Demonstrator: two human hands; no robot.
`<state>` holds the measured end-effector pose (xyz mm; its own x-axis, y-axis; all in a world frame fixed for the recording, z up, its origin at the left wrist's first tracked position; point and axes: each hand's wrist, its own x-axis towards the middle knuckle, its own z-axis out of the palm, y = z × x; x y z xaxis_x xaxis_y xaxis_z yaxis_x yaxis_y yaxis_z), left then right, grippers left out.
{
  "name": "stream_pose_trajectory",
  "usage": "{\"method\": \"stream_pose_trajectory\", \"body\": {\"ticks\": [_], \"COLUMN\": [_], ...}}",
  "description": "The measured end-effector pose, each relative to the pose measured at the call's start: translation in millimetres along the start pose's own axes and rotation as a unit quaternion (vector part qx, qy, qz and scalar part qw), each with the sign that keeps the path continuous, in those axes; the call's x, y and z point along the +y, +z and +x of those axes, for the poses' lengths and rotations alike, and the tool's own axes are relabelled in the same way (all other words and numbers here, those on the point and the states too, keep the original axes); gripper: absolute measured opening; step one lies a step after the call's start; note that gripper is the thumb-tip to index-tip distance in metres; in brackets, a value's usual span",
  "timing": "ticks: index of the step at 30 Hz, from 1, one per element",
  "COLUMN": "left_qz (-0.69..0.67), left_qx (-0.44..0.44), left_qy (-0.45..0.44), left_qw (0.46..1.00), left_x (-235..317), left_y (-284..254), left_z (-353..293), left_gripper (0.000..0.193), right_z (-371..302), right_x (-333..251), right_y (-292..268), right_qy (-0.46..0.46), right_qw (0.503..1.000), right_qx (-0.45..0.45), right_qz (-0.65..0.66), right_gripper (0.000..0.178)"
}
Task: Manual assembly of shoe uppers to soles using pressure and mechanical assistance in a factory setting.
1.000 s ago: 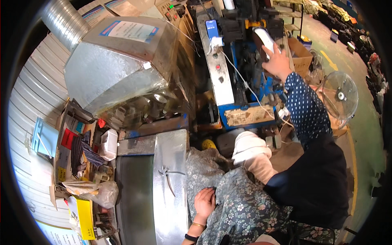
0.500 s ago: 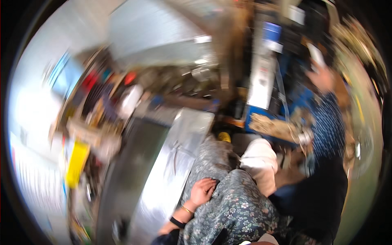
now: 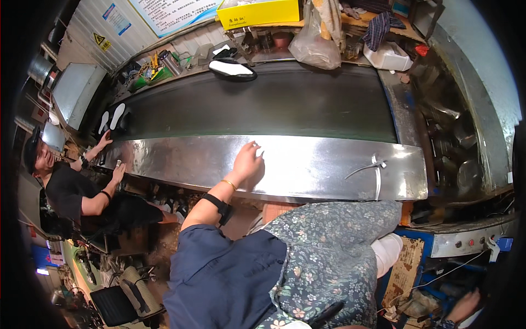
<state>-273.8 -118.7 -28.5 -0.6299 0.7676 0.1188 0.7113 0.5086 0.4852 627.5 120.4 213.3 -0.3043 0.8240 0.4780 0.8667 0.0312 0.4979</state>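
My left hand, with a bangle and a dark band at the wrist, is over the shiny metal ledge in front of a dark belt. Its fingers are apart and slightly bent, and nothing shows in them. At the far lower right, beside a blue-framed machine, is my right hand. It is dim, and its fingers look stretched out with nothing visible in them. A dark shoe piece with a white insole lies on the belt's far side. Two more white insoles, one of them here, lie at its left end.
A co-worker sits at the left, both hands at the ledge. A pale cable tie lies on the ledge's right part. Behind the belt stand a yellow box, a plastic bag and a white container.
My view has swung left to the belt and the co-worker. My left hand has left my lap and reached over the ledge. A blurred white thing at my right hand is no longer visible there.
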Motion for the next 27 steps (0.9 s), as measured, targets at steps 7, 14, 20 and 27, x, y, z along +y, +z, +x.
{"method": "stream_pose_trajectory", "body": {"ticks": [7, 14, 20, 27], "left_qz": [-0.008, -0.113, -0.170, 0.427], "left_qx": [0.056, 0.078, 0.225, 0.008], "left_qy": [-0.067, -0.156, -0.423, -0.008], "left_qw": [0.996, 0.978, 0.861, 0.904], "left_x": [-59, -67, -99, -88], "left_y": [-4, 24, 24, 31], "left_z": [128, 274, 366, 384], "left_gripper": [0.043, 0.060, 0.070, 0.066], "right_z": [-100, -19, -60, -95], "right_x": [-344, -471, -447, -418], "right_y": [46, -89, -61, -85], "right_qy": [0.292, 0.064, 0.146, 0.248], "right_qw": [0.653, 0.764, 0.770, 0.793], "right_qx": [-0.295, -0.216, -0.260, -0.351], "right_qz": [0.633, 0.605, 0.564, 0.432], "right_gripper": [0.022, 0.020, 0.023, 0.014]}}
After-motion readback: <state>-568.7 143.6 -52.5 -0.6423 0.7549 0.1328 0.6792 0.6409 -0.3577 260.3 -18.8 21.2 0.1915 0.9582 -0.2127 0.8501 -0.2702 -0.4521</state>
